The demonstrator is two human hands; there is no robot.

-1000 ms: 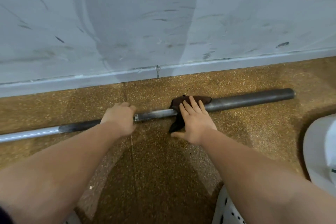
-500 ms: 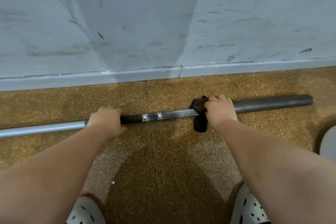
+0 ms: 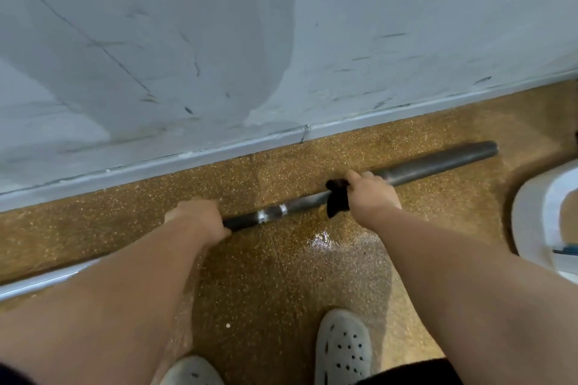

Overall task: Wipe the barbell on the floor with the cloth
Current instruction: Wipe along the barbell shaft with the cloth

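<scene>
You are gripping the barbell (image 3: 438, 165) with your left hand (image 3: 197, 219) at centre; your right hand (image 3: 370, 194), toward two o'clock from it, is clutching the dark cloth (image 3: 337, 201) around the bar. The barbell is lying on the speckled floor (image 3: 281, 275), running eight to two o'clock beside the wall (image 3: 281, 40). Your perforated clogs (image 3: 344, 350) are showing at six.

Ahead of you rises a scuffed pale grey wall (image 3: 344, 25), with a light skirting strip (image 3: 156, 162) along its foot. You stand on a speckled brown floor (image 3: 93, 228), where a glossy patch (image 3: 322, 239) catches the light. Your pale perforated right clog (image 3: 344, 347) and left clog (image 3: 190, 372) show below; a white rounded object (image 3: 544, 212) sits at your right, cut off by the edge.
</scene>
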